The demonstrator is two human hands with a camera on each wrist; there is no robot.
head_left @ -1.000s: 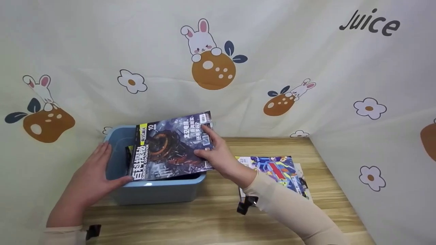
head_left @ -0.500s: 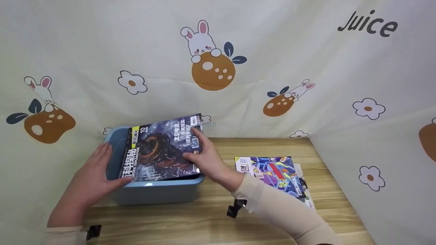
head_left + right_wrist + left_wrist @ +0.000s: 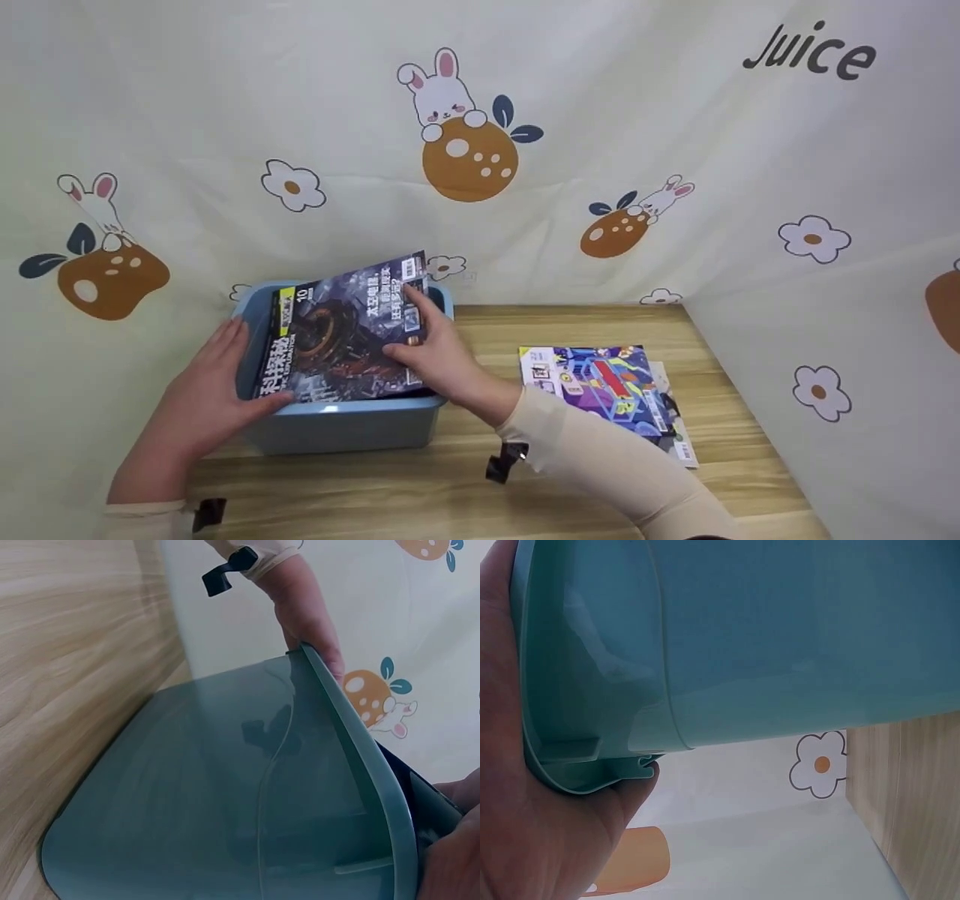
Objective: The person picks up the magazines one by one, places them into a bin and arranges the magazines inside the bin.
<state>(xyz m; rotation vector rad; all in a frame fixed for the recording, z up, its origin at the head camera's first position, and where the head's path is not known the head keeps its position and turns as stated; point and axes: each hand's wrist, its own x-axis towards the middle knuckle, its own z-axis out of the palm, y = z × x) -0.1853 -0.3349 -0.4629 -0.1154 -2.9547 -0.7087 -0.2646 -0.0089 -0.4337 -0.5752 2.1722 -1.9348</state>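
A blue plastic bin (image 3: 352, 429) stands on the table at the left of the head view. My left hand (image 3: 199, 401) grips its left rim; the left wrist view shows that hand (image 3: 547, 817) wrapped against the lip. A dark magazine (image 3: 337, 337) with a ring-shaped machine on its cover lies tilted within the bin's opening, its far right corner above the rim. My right hand (image 3: 442, 356) holds the magazine's right edge, thumb on the cover, other fingers partly hidden. In the right wrist view, the right hand (image 3: 457, 847) sits just past the bin's rim.
To the right on the wooden table (image 3: 480, 487) lies a colourful magazine (image 3: 607, 386), overlapping another one (image 3: 681, 442) that peeks out beneath. A patterned white cloth (image 3: 555, 150) hangs behind and along the sides. What lies under the dark magazine in the bin is hidden.
The right hand has carried the dark magazine left and lower into the bin. More of the colourful magazine shows now. The left hand stays on the rim.
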